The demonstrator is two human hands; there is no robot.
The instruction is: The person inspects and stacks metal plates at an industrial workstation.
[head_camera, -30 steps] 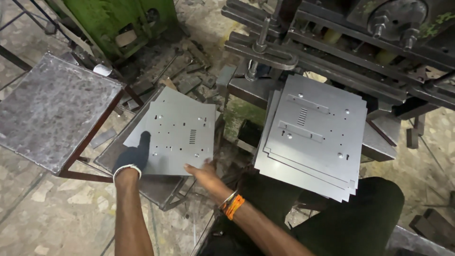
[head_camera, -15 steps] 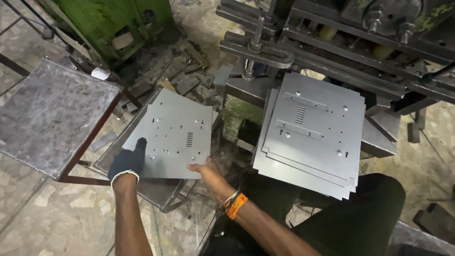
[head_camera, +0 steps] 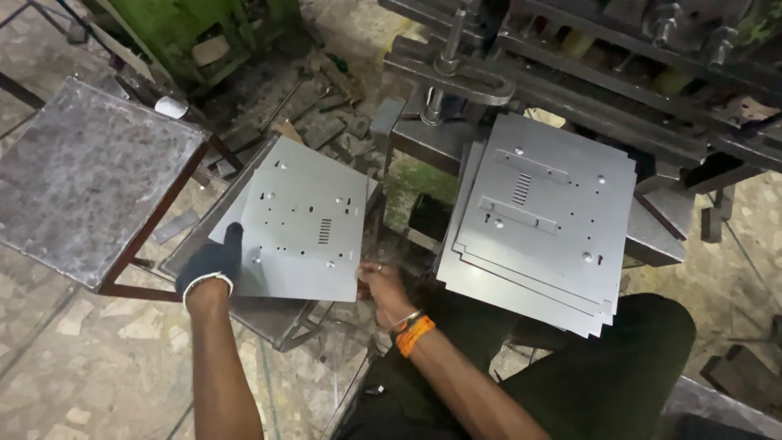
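A grey punched metal sheet (head_camera: 303, 224) is held flat and slightly rotated, its long axis running from the near edge up and away toward the green machine (head_camera: 204, 33), one corner pointing at that machine. It lies over a stack of like sheets on a low stand, to the left of the press (head_camera: 570, 57). The gloved left hand (head_camera: 213, 265) is closed on the sheet's near left edge, thumb on top; the bare right hand (head_camera: 381, 285), with an orange wristband, is pinched on the near right corner. A second stack of sheets (head_camera: 542, 220) is rested right of the held sheet. A dark square tabletop (head_camera: 81, 175) stands left of it. Small holes and a slotted vent are seen in the sheet.
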